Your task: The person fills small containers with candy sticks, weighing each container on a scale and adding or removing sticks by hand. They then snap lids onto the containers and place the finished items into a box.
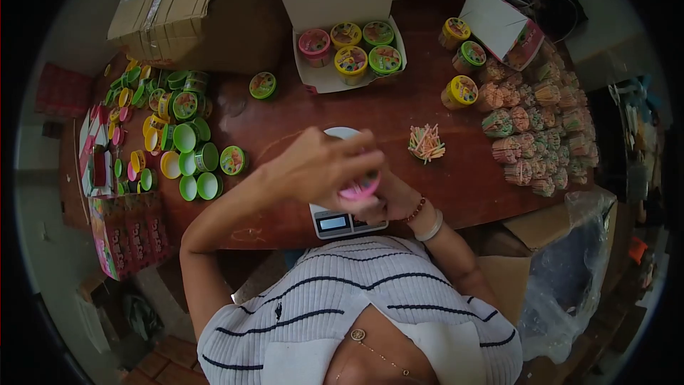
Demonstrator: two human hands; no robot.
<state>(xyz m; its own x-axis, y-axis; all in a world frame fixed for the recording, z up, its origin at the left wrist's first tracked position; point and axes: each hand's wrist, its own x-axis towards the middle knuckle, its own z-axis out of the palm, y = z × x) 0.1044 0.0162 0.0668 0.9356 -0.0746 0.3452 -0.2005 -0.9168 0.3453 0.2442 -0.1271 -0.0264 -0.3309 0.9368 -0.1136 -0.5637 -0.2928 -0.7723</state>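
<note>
Over a white digital scale (335, 224), my left hand (324, 160) is closed round a small pink tub (362, 185), fingers curled across its top. My right hand (395, 198), with a beaded bracelet and a pale bangle at the wrist, grips the same tub from the right and below. Parts of the tub are hidden by the fingers, and the left fingers are a little blurred. A loose heap of short coloured sticks (427, 143) lies on the table to the right of the hands. Left of the scale stands a green tub (233, 160) with a printed lid.
An open white box (313, 85) holds several lidded tubs at the back. Yellow tubs (459, 91) stand near bundled sticks (531, 135) at right. Green and yellow tubs and lids (187, 137) crowd the left. A cardboard box (164, 18) stands back left, another (506, 271) front right.
</note>
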